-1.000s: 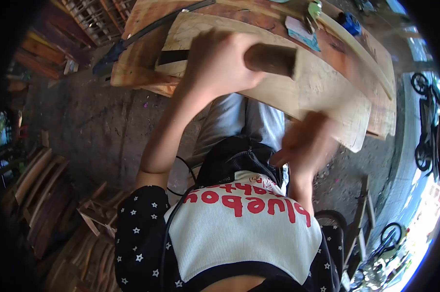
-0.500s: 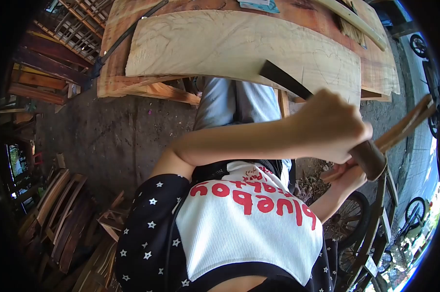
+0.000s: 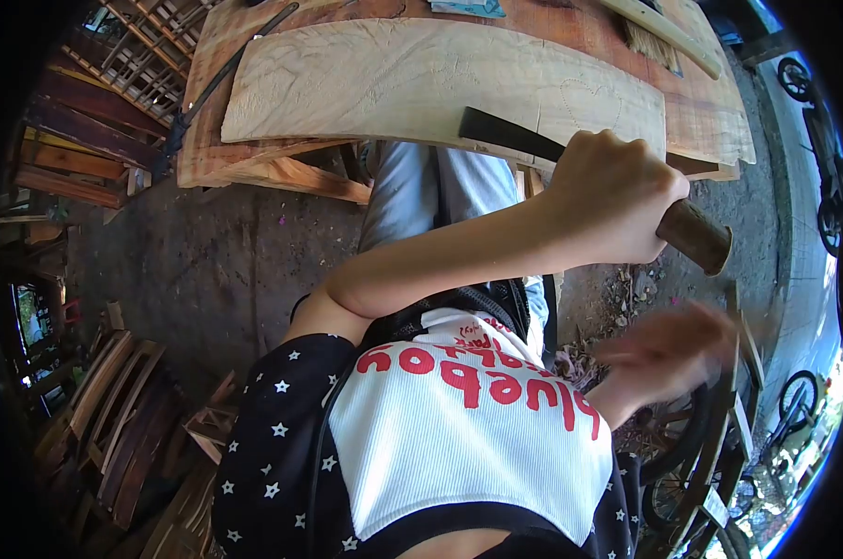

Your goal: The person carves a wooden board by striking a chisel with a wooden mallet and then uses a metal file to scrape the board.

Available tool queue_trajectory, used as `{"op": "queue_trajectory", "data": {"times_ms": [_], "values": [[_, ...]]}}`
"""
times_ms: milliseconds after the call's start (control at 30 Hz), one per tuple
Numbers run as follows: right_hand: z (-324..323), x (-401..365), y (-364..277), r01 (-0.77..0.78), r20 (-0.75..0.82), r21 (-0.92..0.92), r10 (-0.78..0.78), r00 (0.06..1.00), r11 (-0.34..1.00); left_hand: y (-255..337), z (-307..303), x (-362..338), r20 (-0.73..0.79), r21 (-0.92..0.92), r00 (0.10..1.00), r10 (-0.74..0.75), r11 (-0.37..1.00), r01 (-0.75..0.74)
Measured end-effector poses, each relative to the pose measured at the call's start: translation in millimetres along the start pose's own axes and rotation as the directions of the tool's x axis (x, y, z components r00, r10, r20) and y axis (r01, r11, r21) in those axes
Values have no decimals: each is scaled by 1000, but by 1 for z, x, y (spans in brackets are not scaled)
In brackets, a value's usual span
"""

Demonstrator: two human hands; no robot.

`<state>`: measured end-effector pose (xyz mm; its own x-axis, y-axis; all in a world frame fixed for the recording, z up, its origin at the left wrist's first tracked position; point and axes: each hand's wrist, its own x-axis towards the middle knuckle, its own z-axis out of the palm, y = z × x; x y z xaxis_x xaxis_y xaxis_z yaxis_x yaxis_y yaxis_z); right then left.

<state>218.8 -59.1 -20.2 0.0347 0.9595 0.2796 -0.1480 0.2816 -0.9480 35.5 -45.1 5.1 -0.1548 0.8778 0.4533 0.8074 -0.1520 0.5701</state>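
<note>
My left hand point(image 3: 617, 200) is closed in a fist around a chisel with a flat dark blade point(image 3: 505, 132) and a round wooden handle point(image 3: 699, 238). The blade points left and overlaps the front edge of a pale curved wooden board point(image 3: 394, 79) in this view. The handle's butt sticks out on the right of the fist. Smeared by motion, my right hand point(image 3: 673, 345) is low on the right, apart from the chisel and beside my torso. Its fingers are too blurred to make out.
The board lies on a reddish wooden table point(image 3: 203, 154). A brush point(image 3: 654, 47), a pale wooden strip point(image 3: 668, 33), a thin dark rod point(image 3: 240, 61) and a blue-white packet point(image 3: 468, 7) are on it. Curved wooden pieces point(image 3: 105, 401) are stacked at left; wheels point(image 3: 799, 396) show at right.
My left hand has shifted up and slightly left with the chisel. The wooden stick earlier at my right hand no longer shows, and that hand is now blurred.
</note>
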Motion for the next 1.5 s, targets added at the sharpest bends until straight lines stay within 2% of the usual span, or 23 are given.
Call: {"op": "queue_trajectory", "data": {"times_ms": [67,133,300,367,400,433,467,533,600,733,800,867,933,967,1000,1133,1200,1233,1267,1333,1400,1433,1500], "values": [[9,-13,-4,-206,297,-332,309,903,921,-20,-4,-1,13,82,994,-109,991,107],[-14,16,-1,-121,14,-315,132,991,941,-28,-12,-7,-64,119,996,-57,991,64],[-18,52,-27,230,-51,316,-226,973,920,-20,-31,-14,-66,-45,997,-40,998,38],[11,33,-10,225,-48,685,-265,963,693,-21,-32,-16,-76,-54,997,-23,998,19],[0,20,18,336,153,14,-334,930,942,-21,-33,-17,-84,-60,996,-3,998,-2],[-8,8,42,419,343,-641,-248,906,643,-21,-37,-19,-28,-4,999,23,1000,-23],[-3,6,40,416,342,-637,-247,907,648,-37,-41,-21,-48,2,998,-42,999,42],[13,11,26,91,373,-229,1,928,969,-54,-49,-23,-59,116,996,-64,991,71],[25,28,-22,-154,192,7,150,970,988,-53,-55,-28,-72,129,996,-53,990,62],[35,46,-15,322,-180,332,-276,944,886,-53,-62,-27,-65,67,996,-61,996,65],[58,10,5,308,-38,563,-348,937,767,-56,-62,-27,-61,58,996,-72,995,75],[74,-22,8,-269,537,-148,306,787,952,-69,-64,-30,-38,109,991,-130,985,133],[46,12,6,-36,532,-216,148,834,976,-85,-75,-34,-107,218,987,-119,966,141],[14,34,36,124,231,-325,-49,972,937,-85,-78,-36,-111,216,989,-97,969,120],[52,41,-10,-78,320,179,17,947,981,-85,-80,-38,-115,214,990,-76,972,99],[76,48,-15,270,-199,416,-203,959,868,-84,-85,-38,-148,181,986,-78,978,105],[95,2,12,155,-87,-63,-160,983,986,-85,-87,-38,-141,173,986,-86,979,110],[102,-16,7,-44,339,-123,84,937,991,-90,-88,-39,-144,178,986,-89,977,115],[102,-29,2,-197,671,-259,323,668,946,-99,-89,-41,-170,207,980,-107,968,142],[85,-15,23,366,554,-423,-83,828,829,-107,-97,-43,-193,250,972,-137,951,184],[62,24,13,32,202,-209,12,979,977,-108,-103,-48,-223,236,970,-94,960,148],[79,38,-14,-170,462,293,16,887,941,-108,-107,-48,-226,235,969,-96,960,150],[84,49,-11,72,177,469,-173,969,880,-104,-113,-47,-237,174,967,-89,976,132]]}}
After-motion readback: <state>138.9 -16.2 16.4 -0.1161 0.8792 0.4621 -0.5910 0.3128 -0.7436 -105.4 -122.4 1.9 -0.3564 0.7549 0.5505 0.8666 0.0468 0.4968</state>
